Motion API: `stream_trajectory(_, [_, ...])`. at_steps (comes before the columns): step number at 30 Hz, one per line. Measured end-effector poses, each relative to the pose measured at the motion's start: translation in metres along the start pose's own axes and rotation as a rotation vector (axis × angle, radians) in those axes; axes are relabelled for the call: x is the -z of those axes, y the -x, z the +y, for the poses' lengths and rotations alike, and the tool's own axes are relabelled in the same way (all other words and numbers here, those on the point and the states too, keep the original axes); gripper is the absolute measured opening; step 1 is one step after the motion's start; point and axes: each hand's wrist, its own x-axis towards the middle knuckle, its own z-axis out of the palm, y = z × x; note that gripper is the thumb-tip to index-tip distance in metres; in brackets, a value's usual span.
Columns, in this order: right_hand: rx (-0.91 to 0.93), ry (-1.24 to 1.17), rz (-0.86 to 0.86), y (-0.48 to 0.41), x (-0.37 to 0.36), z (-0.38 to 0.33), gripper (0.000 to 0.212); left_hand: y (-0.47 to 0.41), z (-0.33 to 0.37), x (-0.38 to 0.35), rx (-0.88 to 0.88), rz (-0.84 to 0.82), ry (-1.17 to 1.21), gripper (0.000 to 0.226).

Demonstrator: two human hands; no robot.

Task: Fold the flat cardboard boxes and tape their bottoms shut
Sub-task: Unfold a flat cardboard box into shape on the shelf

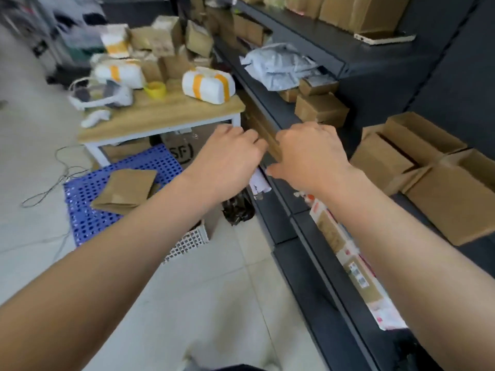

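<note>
My left hand (230, 153) curls its fingers round the flat cardboard stack (267, 139), just right of the wooden table (160, 121). My right hand (312, 155) touches it too; I cannot tell its grip.

- White parcel (208, 85) banded in orange tape on the desk (160, 116), beyond the left hand (227, 153).
- Blue perforated mat (80, 223), left of that hand.
- Grey mailer bags (278, 65) beyond the right hand (310, 153).

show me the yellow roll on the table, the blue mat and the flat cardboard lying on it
yellow roll (155, 90): head view, its outer side
blue mat (85, 223): head view, a bare perforated patch
flat cardboard (126, 187): head view, middle of the top sheet
</note>
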Motion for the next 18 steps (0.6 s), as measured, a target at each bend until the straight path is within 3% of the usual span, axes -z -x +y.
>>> stream_trajectory(9, [0.344,0.009,-0.011,-0.065,-0.021,-0.218,0.019,0.167,-0.147,-0.038,0.353,-0.211,-0.089,0.030])
stream_trajectory(18, [0.283,-0.055,-0.103,-0.141,-0.071,-0.336,0.026,0.249,-0.276,-0.102,0.491,-0.306,0.001,0.030])
